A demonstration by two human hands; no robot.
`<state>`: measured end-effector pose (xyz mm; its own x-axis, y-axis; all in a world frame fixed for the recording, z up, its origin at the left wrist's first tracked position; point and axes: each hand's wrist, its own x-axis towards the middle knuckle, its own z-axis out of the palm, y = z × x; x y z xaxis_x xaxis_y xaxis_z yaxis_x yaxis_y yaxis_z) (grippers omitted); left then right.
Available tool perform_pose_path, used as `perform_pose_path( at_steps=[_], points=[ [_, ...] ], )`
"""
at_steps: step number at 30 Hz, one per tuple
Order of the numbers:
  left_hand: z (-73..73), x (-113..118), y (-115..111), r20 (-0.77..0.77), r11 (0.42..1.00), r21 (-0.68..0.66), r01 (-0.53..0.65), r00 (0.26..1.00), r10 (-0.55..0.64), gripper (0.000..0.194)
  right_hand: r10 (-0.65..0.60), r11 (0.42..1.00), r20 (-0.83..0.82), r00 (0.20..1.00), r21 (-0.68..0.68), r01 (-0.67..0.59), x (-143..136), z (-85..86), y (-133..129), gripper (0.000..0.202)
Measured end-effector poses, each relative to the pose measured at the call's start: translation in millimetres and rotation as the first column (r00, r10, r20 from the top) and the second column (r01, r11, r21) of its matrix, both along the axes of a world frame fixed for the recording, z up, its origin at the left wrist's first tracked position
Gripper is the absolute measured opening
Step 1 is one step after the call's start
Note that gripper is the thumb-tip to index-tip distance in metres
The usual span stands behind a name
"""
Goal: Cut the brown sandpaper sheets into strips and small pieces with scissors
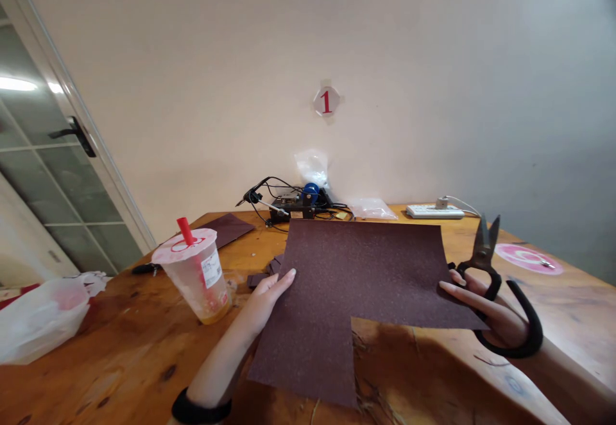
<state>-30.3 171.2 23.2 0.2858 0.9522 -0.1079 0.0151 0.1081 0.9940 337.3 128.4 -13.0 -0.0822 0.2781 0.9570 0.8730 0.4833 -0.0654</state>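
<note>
Dark maroon L-shaped sheet (337, 271), pinched
Left hand (266, 298) clamps one edge; right hand (500, 316) clamps another, plus black-handled metal scissors (482, 258).

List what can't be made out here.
All in head view:
Left hand: most fingers hidden by the dark maroon L-shaped sheet.
Rectangular white label on the translucent plastic cup: print too small.
White plastic bag: cut off by left edge.
Small dark maroon pieces: partly hidden by the sheet.

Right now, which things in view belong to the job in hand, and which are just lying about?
Likely part of the job: notched dark sheet, held by left hand and right hand; scissors, on the right hand; small dark pieces.

Seemingly just lying about: cup; plastic bag; power strip; pink disc.
</note>
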Motion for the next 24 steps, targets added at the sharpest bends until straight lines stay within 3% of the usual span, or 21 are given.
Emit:
perform_pose_path(
  at_steps=[3,6,11,16,24],
  points=[
    [2.0,1.5,-2.3,0.019,1.0,-0.021,-0.005,1.0,0.005,0.051,0.014,0.994,0.035,0.999,-0.109,-0.01,2.2,7.8,-3.5,0.034],
    [4.8,3.9,-4.7,0.023,0.998,-0.062,-0.009,1.0,0.011,0.053,0.104,0.967,0.107,0.989,-0.244,-0.075,6.6,22.1,-10.0,0.023],
    [3.6,5.8,-2.7,0.001,0.996,-0.069,-0.055,0.998,0.056,0.061,0.155,0.945,0.041,0.987,-0.298,-0.136,5.9,30.3,-14.8,0.018],
    [0.3,4.3,-1.0,-0.008,0.997,-0.056,-0.047,0.999,0.046,0.056,0.16,0.959,0.021,0.987,-0.239,-0.151,1.1,25.7,-11.8,0.019],
    [6.6,6.4,-6.0,0.011,0.998,-0.056,-0.029,0.999,0.03,0.053,0.059,0.992,-0.071,0.996,-0.11,-0.067,1.5,-1.0,-2.2,0.038]
  ],
)
